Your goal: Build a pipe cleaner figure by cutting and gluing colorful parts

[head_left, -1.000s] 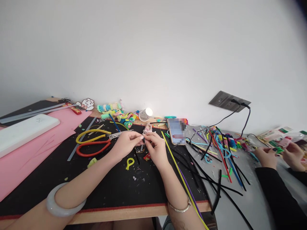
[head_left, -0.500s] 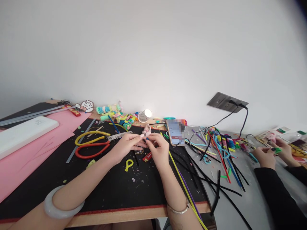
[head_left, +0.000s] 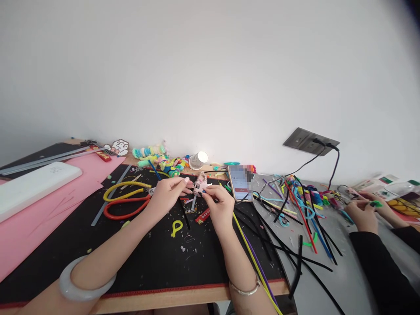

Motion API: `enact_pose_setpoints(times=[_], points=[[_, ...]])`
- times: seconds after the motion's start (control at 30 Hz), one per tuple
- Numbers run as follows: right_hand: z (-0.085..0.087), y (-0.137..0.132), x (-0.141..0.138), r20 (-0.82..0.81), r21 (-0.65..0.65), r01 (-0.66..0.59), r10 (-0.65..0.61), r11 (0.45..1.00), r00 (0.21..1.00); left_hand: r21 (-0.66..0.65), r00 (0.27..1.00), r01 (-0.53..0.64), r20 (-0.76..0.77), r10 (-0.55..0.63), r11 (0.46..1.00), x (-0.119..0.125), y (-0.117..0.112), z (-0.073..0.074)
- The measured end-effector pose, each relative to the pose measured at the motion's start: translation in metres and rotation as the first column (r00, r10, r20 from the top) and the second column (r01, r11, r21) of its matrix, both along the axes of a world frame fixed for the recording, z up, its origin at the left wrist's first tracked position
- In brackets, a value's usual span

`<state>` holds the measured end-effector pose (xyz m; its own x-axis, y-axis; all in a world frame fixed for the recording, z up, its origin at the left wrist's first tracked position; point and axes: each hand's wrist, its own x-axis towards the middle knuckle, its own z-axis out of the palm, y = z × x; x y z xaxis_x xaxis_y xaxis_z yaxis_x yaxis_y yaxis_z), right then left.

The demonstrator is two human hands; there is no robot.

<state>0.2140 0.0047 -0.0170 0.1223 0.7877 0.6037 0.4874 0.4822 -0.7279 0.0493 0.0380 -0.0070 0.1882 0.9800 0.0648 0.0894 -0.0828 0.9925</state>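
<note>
A small pale-pink item [head_left: 200, 180], perhaps a little figure, stands upright over the black mat, a whitish stick-like part [head_left: 193, 203] showing under it. Thumb and fingers of my right hand [head_left: 219, 204] pinch its right side; dark spots show near my fingertips. My left hand [head_left: 170, 190] hovers just left of it, fingers apart and holding nothing. Beneath my left hand, scissors [head_left: 126, 209] with yellow and red handles lie with their blades mostly hidden. A yellow pipe-cleaner loop [head_left: 176, 227] and a red wrapper [head_left: 202, 216] lie nearer me.
A phone [head_left: 240, 183] leans at the back, right of a paper cup [head_left: 198, 160]. Pink sheets [head_left: 88, 177] and a long white case [head_left: 39, 188] lie left. Black pipe cleaners [head_left: 288, 251] spread rightward. A co-worker's hands [head_left: 364, 214] hold something green at far right.
My left hand has drawn away to the left from the pink item and opened. More of the item and its whitish stick now shows. My right hand stays on it, shifted slightly right.
</note>
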Motion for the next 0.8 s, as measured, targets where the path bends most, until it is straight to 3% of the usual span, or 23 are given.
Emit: enact_pose_setpoints(times=[0.1, 0.23, 0.3, 0.4, 0.57, 0.67, 0.8], points=[[-0.002, 0.001, 0.0, -0.025, -0.053, 0.006, -0.007, 0.999, 1.0, 0.235, 0.927, -0.194, -0.273, 0.256, 0.953, -0.013, 0.014, 0.005], [-0.005, 0.001, 0.0, -0.029, -0.105, 0.017, -0.02, 0.994, 0.999, 0.44, 0.702, -0.17, -0.574, 0.422, 0.882, -0.032, 0.045, 0.01], [-0.007, 0.002, 0.0, -0.034, -0.118, 0.029, -0.034, 0.993, 0.999, 0.441, 0.618, -0.151, -0.656, 0.433, 0.885, -0.037, 0.06, 0.011], [-0.008, 0.002, 0.0, -0.046, -0.132, 0.039, -0.046, 0.99, 0.998, 0.326, 0.512, -0.271, -0.748, 0.422, 0.906, -0.04, 0.076, 0.009], [-0.007, 0.002, 0.0, -0.03, -0.136, 0.036, -0.04, 0.99, 0.999, 0.13, 0.502, -0.263, -0.827, 0.251, 0.956, -0.032, 0.088, 0.007], [-0.005, 0.002, -0.001, -0.022, -0.128, 0.045, -0.048, 0.991, 0.999, 0.102, 0.505, -0.279, -0.83, 0.236, 0.955, -0.026, 0.09, 0.004], [-0.004, 0.002, -0.002, -0.036, -0.127, 0.047, -0.052, 0.991, 0.998, 0.084, 0.61, -0.276, -0.755, 0.242, 0.958, -0.025, 0.089, -0.002]])
